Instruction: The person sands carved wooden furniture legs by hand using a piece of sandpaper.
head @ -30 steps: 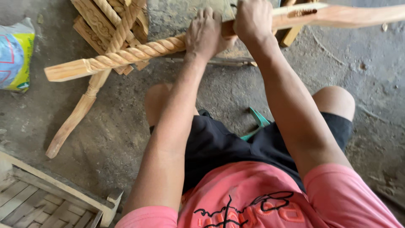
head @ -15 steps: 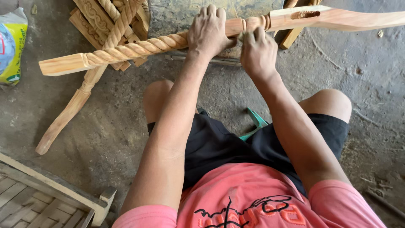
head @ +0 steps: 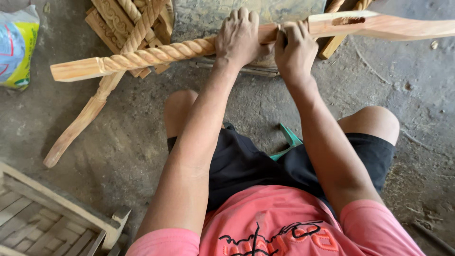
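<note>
A long wooden chair leg [head: 142, 58] with a rope-twist carving lies across the top of the view, its right part flat with a mortise slot. My left hand [head: 241, 37] grips the twisted part near the middle. Right beside it, my right hand [head: 296, 47] is closed around the leg; whether a small piece of abrasive sits under the fingers I cannot tell. I sit on the ground with my knees spread beneath the leg.
More carved twisted pieces [head: 128, 19] are piled on the concrete floor at the upper left. A printed plastic bag [head: 16, 47] lies at the far left. A slatted wooden frame [head: 42, 223] sits at the lower left. A teal object [head: 289, 140] pokes out between my legs.
My right hand has slid down and to the left along the leg, closer to my left hand. The leg has shifted slightly lower in view.
</note>
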